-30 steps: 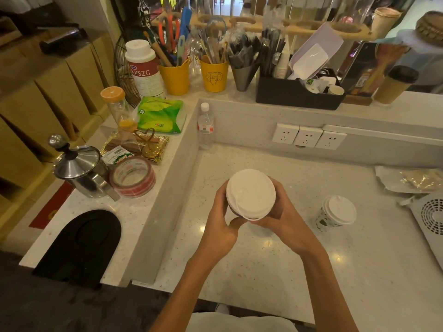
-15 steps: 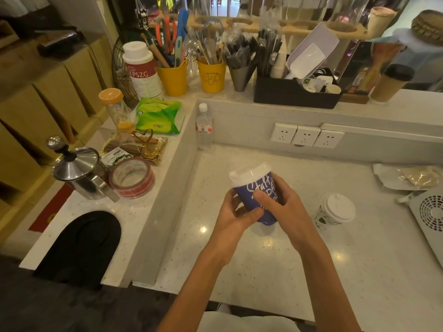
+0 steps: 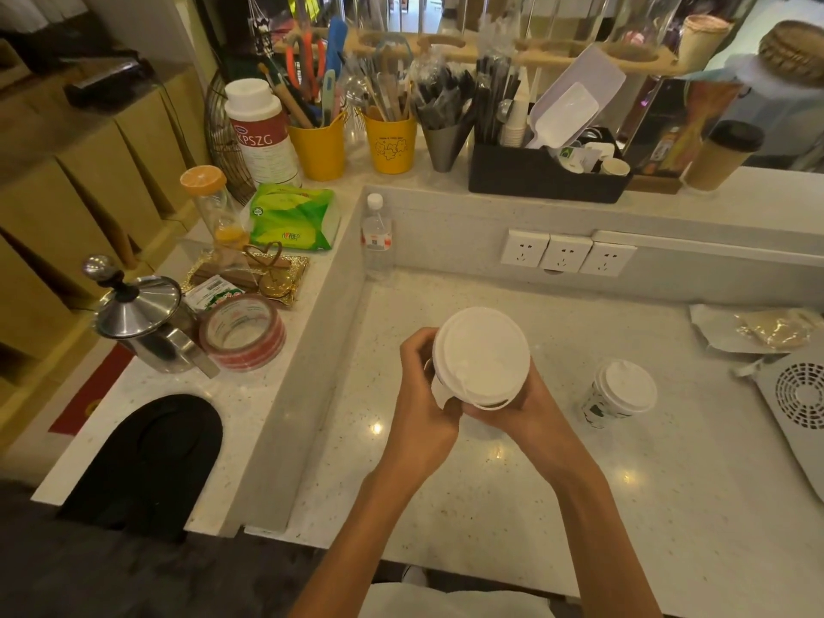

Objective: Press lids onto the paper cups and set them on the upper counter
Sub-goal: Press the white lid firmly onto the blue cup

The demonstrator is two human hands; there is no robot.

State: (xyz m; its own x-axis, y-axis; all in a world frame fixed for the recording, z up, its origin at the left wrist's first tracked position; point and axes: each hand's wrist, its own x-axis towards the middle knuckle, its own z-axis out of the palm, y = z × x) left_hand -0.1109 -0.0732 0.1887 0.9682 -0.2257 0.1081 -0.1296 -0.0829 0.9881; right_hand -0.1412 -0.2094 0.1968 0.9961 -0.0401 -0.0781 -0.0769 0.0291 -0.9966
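Held above the lower bench (image 3: 512, 506): a paper cup topped by a white lid (image 3: 481, 354), clamped between both hands, left hand (image 3: 423, 394) and right hand (image 3: 521, 403) wrapped around its sides. Right of that cup, well apart, upright on the bench: a second lidded cup (image 3: 617, 396).

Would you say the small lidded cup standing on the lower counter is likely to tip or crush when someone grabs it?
The small cup looks like paper, so probably light and easily squashed. Its white lid likely stiffens the rim. It narrows downward, so a sideways nudge might tip it.
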